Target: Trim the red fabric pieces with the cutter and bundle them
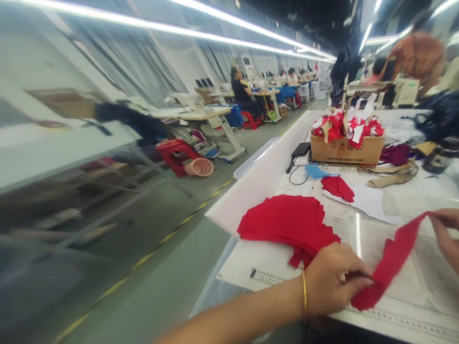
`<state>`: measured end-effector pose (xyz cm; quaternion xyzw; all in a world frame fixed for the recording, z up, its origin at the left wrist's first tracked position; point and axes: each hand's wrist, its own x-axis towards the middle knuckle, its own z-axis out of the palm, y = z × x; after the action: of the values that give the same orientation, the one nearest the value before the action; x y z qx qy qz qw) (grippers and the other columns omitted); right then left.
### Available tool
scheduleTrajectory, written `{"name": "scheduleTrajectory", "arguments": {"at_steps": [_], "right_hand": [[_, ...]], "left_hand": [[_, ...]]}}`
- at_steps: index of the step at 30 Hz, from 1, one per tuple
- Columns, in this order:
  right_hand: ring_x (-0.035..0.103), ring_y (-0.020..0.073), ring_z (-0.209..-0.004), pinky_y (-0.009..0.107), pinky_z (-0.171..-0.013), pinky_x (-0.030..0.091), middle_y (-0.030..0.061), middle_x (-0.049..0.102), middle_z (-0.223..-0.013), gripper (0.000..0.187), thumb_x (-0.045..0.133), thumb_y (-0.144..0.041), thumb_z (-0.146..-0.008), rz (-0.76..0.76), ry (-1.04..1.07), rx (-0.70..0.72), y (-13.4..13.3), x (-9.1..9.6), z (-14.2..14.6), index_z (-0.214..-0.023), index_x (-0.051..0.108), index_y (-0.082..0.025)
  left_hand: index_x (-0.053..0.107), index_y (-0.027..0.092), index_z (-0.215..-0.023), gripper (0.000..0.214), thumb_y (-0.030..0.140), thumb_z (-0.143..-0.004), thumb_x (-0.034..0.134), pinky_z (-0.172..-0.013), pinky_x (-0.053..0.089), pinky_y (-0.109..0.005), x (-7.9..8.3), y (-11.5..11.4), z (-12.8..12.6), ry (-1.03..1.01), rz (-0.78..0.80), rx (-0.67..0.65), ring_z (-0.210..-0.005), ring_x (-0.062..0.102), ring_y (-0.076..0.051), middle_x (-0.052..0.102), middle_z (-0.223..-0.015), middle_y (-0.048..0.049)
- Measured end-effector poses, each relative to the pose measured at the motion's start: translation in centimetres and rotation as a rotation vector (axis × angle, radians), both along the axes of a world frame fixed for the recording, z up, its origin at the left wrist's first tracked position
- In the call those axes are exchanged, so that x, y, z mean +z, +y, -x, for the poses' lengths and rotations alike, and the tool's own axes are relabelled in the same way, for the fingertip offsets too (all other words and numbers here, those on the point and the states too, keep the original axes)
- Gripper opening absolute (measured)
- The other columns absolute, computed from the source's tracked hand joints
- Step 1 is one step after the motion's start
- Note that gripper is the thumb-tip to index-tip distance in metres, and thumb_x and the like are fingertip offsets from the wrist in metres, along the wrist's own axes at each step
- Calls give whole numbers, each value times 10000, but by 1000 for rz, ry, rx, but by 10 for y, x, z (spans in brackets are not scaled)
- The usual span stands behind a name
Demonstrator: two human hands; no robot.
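My left hand [337,279], with a thin gold bangle on the wrist, pinches one end of a red fabric strip [390,263] at the table's near edge. My right hand [446,234], partly cut off by the right side of the picture, grips the strip's other end, holding it stretched on a slant. Just left of my left hand lies a stack of cut red fabric pieces [287,227] with jagged edges. A metal ruler [267,277] lies on white paper below the stack, partly hidden by my left forearm.
Farther along the white worktable [251,191] stand a cardboard box [347,150] stuffed with red and white fabric, a black power adapter [300,150], and beige and purple cloth [392,174]. Left lies a floor aisle [150,258]; beyond it, people work at sewing tables.
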<state>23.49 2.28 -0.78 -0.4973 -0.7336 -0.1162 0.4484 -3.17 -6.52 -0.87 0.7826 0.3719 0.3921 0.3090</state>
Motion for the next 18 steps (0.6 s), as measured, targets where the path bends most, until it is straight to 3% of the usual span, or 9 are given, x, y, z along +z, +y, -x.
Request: {"name": "scheduleTrajectory", "arguments": {"at_steps": [3,7,14,18], "right_hand": [[625,249,-694,378,-637,471,116,661,-818,242,485,-345,-930,39,62,-18,9,-12,-7,-870,616,-150],[634,221,-656,346,-599,473,80,672,-774,239,518,-369,-862,140,140,-3,18,-28,-15,-816,634,-165],[656,234,-662,347,-584,481,83,695,-769,262,535,-417,-757,392,188,-41,23,-35,-30,-800,664,-193],[666,235,-718,360,-635,504,51,700,-829,251,581,-447,-768,394,197,-61,30,-59,-45,-868,673,-237]], "left_hand": [[755,145,-846,169,288,-828,667,-703,482,-251,-9,20,-9,32,195,-15,-684,599,-145,716,-753,-66],[754,140,-858,134,214,-799,660,-705,485,-251,-16,41,-8,203,304,7,-697,615,-148,728,-790,-63],[740,148,-909,145,191,-832,624,-820,505,-309,-21,52,-5,383,244,66,-860,674,-198,746,-899,-75],[739,133,-945,159,182,-852,620,-839,500,-324,-20,44,-10,417,171,21,-878,673,-210,746,-921,-80]]}}
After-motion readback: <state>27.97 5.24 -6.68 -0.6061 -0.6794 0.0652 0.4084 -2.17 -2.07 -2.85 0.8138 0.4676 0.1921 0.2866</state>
